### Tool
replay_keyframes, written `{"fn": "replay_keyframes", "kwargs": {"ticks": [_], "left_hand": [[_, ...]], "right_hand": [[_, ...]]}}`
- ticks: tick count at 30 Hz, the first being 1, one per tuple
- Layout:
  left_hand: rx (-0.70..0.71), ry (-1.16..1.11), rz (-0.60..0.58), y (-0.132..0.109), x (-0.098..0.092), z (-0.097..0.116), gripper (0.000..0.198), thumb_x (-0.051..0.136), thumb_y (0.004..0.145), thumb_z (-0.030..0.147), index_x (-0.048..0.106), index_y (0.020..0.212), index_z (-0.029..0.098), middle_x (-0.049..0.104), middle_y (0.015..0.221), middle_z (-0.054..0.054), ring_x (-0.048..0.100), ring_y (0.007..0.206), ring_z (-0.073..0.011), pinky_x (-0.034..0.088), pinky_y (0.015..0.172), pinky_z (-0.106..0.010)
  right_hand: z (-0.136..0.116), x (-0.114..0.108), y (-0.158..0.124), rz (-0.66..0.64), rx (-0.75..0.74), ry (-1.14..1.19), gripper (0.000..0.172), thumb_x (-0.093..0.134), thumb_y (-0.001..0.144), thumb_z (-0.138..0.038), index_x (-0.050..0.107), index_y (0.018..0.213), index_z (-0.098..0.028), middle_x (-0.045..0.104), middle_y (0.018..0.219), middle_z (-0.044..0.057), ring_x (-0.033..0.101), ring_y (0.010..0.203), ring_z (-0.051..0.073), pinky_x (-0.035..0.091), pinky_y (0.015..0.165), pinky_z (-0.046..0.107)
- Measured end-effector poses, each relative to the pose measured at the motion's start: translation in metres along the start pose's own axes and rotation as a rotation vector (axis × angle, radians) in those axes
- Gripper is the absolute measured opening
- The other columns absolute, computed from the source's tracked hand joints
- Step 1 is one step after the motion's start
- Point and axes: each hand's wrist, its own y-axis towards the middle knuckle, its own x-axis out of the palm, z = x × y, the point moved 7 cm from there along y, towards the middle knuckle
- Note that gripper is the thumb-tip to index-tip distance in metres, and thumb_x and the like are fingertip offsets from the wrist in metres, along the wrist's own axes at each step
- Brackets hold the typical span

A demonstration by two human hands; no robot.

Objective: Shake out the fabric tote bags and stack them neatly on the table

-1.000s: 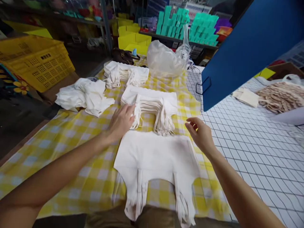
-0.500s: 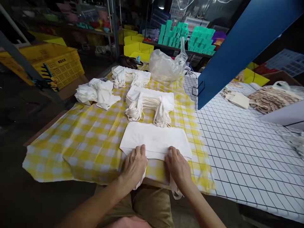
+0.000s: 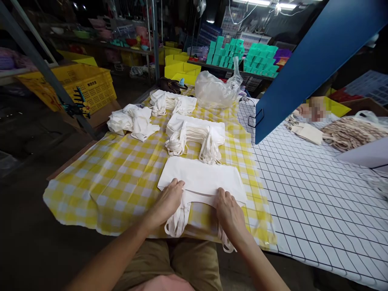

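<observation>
A white folded cloth stack (image 3: 203, 176) with hanging straps lies on the yellow checked tablecloth (image 3: 121, 173) in front of me. My left hand (image 3: 169, 200) pinches its near edge on the left, straps dangling below. On the right, my right hand (image 3: 229, 210) grips the same edge with bent fingers, and more straps hang under it past the table edge. Just beyond is a strapped white stack (image 3: 197, 131). Farther back sits another white stack (image 3: 172, 102). A loose white heap (image 3: 133, 121) rests at the left.
A clear plastic bag (image 3: 216, 89) and a dark bag (image 3: 170, 85) stand at the back. A blue panel (image 3: 306, 72) slants over the grid-patterned cloth (image 3: 303, 194) at right, near beige bundles (image 3: 353, 130). A yellow crate (image 3: 91, 87) is at left.
The view has shifted, so things sit slightly lower and to the right. My left hand has moved up to the stack's edge, and the straps below it now show.
</observation>
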Motion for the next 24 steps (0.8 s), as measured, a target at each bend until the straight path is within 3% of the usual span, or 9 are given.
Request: {"fn": "replay_keyframes", "kwargs": {"ticks": [5,8,11,17,24], "left_hand": [[0.032,-0.26,-0.024,0.027,-0.013,-0.016,0.026,0.042,0.079,0.016,0.067,0.079,0.018,0.065,0.078,-0.006,0.06,0.078,-0.0173,0.042,0.07,-0.024],[-0.008,-0.466,-0.093,0.045,-0.016,-0.024,0.02,0.048,0.072,0.021,0.068,0.069,0.018,0.059,0.052,0.0,0.055,0.053,-0.0153,0.039,0.053,-0.023],[-0.144,-0.627,-0.221,0.058,-0.009,-0.036,0.015,0.055,0.065,0.028,0.064,0.059,0.017,0.043,0.034,0.005,0.037,0.03,-0.0116,0.027,0.036,-0.022],[-0.246,-0.766,-0.342,0.065,-0.001,-0.042,0.024,0.055,0.067,0.032,0.052,0.049,0.017,0.038,0.035,0.007,0.029,0.026,-0.0067,0.018,0.031,-0.019],[-0.255,-0.76,-0.373,0.064,-0.001,-0.041,0.026,0.052,0.07,0.03,0.047,0.048,0.017,0.039,0.035,0.007,0.031,0.026,-0.0057,0.021,0.029,-0.018]], "right_hand": [[0.02,-0.007,0.014,0.078,-0.041,0.22,0.031,0.03,0.084,-0.009,0.056,0.099,-0.017,0.063,0.095,0.009,0.058,0.081,0.019,0.036,0.066,0.027],[0.03,-0.01,0.029,0.094,-0.091,0.412,0.027,0.033,0.084,-0.02,0.06,0.088,-0.02,0.065,0.089,0.006,0.058,0.076,0.018,0.037,0.064,0.026],[0.039,-0.011,0.045,0.064,-0.091,0.636,0.024,0.04,0.079,-0.031,0.061,0.075,-0.021,0.066,0.074,0.003,0.057,0.07,0.018,0.037,0.062,0.026],[0.053,0.007,0.069,-0.042,0.027,0.924,0.03,0.051,0.068,-0.046,0.058,0.062,-0.017,0.051,0.051,-0.003,0.046,0.052,0.013,0.032,0.052,0.024],[0.06,0.023,0.074,-0.136,0.132,1.035,0.032,0.057,0.062,-0.047,0.057,0.062,-0.015,0.046,0.051,-0.005,0.039,0.051,0.009,0.028,0.051,0.022]]}}
